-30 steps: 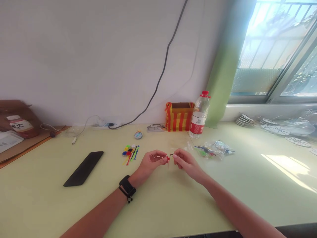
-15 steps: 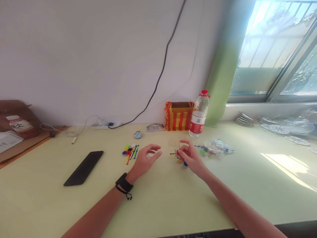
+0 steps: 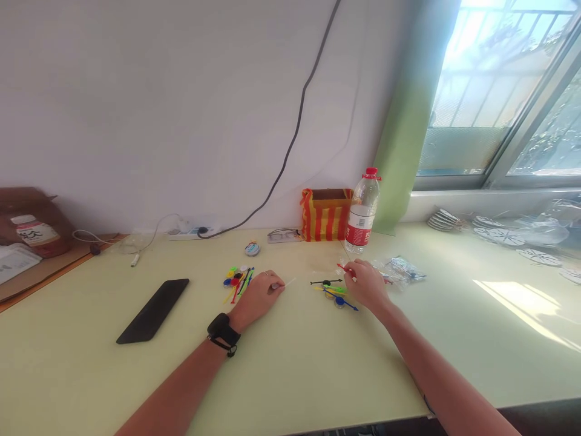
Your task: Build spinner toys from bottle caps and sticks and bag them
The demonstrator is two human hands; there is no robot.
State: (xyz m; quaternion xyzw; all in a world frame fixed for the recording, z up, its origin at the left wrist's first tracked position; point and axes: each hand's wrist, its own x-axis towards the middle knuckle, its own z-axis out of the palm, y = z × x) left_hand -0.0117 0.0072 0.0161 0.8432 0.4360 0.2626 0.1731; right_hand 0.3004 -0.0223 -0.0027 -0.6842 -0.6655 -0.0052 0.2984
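Observation:
My left hand (image 3: 259, 295) rests on the pale green table (image 3: 290, 363) with its fingers curled around a thin white stick that pokes out to the right. Just left of it lies a small pile of coloured discs and sticks (image 3: 238, 280). My right hand (image 3: 367, 284) pinches a red stick (image 3: 343, 267) near a clear plastic bag (image 3: 399, 269). A few loose coloured sticks with discs (image 3: 334, 292) lie on the table by that hand, black, green and blue among them.
A black phone (image 3: 153, 309) lies at the left. Against the wall stand a striped orange box (image 3: 325, 214), a water bottle (image 3: 361, 211), glasses (image 3: 282, 234), a small round tin (image 3: 252, 248) and a power strip (image 3: 190, 231). Stacked discs and plastic wrap cover the right windowsill side.
My hands were together holding a small red piece. They moved apart: the left went down to the table at the left, the right moved right toward the bag with a red stick.

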